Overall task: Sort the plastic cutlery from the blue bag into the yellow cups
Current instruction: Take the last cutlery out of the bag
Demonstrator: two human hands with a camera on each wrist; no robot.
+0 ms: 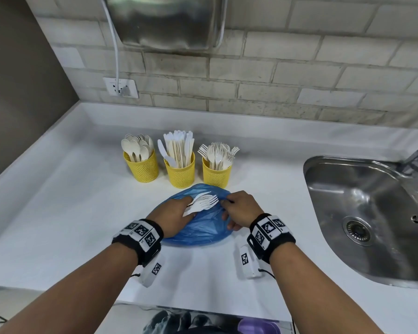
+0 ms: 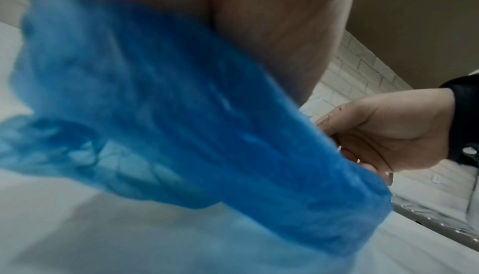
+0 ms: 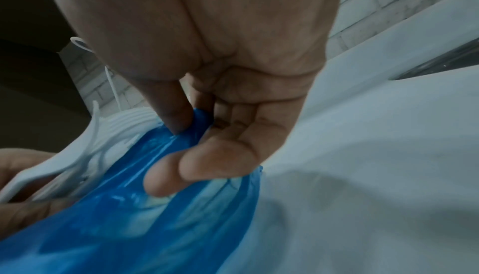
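Forearms reach in from the near edge of the white counter, and both hands meet on the blue bag, which lies flattened just in front of the three yellow cups. The left hand grips a small bundle of white forks over the bag, their tines fanned toward the cups; the right hand pinches a fold of the bag's film between thumb and fingers, as the right wrist view shows clearly. The step in hand looks like drawing these forks clear of the bag, and it goes best if the right hand pins the film down while the left lifts the bundle straight up, so no tine snags the thin plastic. Squaring the handles together before the carry would stop one slipping loose. Beyond the bag, the forks' cup stands at the right, crowded already, so the handles should go in first at a gap. The knives' cup and spoons' cup stand left of it.
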